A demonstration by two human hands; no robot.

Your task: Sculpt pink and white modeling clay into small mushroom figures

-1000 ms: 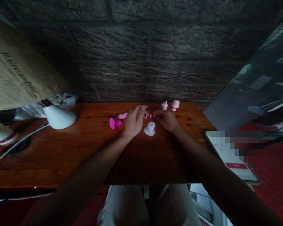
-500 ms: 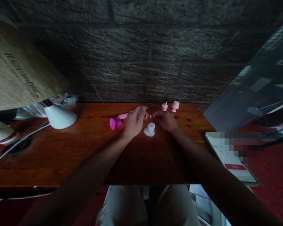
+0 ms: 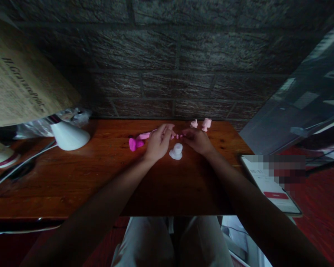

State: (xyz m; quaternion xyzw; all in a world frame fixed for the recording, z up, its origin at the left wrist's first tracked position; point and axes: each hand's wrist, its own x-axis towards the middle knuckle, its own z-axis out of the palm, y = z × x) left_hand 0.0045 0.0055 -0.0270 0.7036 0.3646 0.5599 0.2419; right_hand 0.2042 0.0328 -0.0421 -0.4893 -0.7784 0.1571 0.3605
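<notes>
Wooden table (image 3: 72, 178) set against a dark brick wall (image 3: 169, 55). White lamp base (image 3: 69, 136) at far left. Left hand (image 3: 157, 142) and right hand (image 3: 196, 141) meet near the table's back edge — each pinches one end of a small pink rod (image 3: 178, 136). White stand (image 3: 176, 151) just below it; two pale pink pieces (image 3: 200, 124) lie behind — bright pink piece (image 3: 133, 144) left.
</notes>
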